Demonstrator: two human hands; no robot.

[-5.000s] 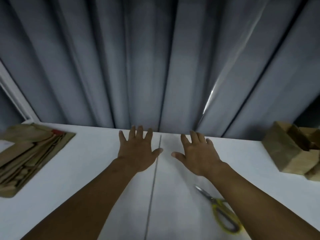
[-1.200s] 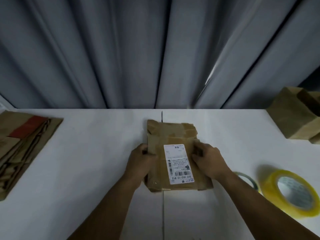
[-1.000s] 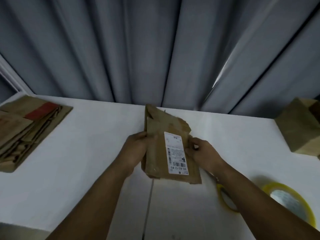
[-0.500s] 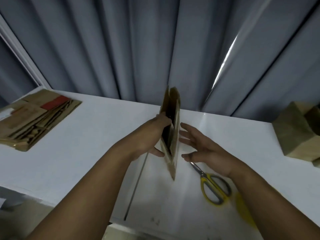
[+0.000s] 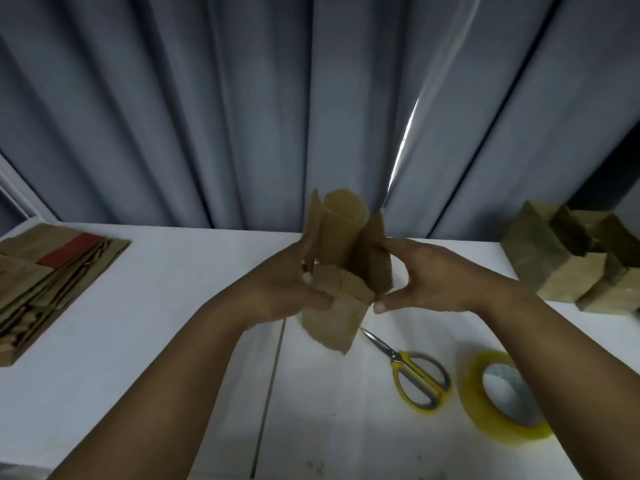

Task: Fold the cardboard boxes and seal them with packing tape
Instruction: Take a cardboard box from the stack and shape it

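A small brown cardboard box (image 5: 341, 251) is held up above the white table (image 5: 173, 341), opened into a tube with its flaps sticking up. My left hand (image 5: 294, 282) grips its left side, thumb on the near face. My right hand (image 5: 426, 278) pinches its right side between thumb and fingers. A roll of yellowish packing tape (image 5: 502, 396) lies on the table at the right, beside scissors (image 5: 412, 372) with yellow handles.
A stack of flattened cardboard boxes (image 5: 52, 275) lies at the table's left end. Several folded brown boxes (image 5: 571, 258) stand at the far right. Grey curtains (image 5: 242, 98) hang right behind the table's far edge.
The flat box, held edge-on half a second ago, has been spread open into a tube. My right hand, open beside it then, now pinches its right side.
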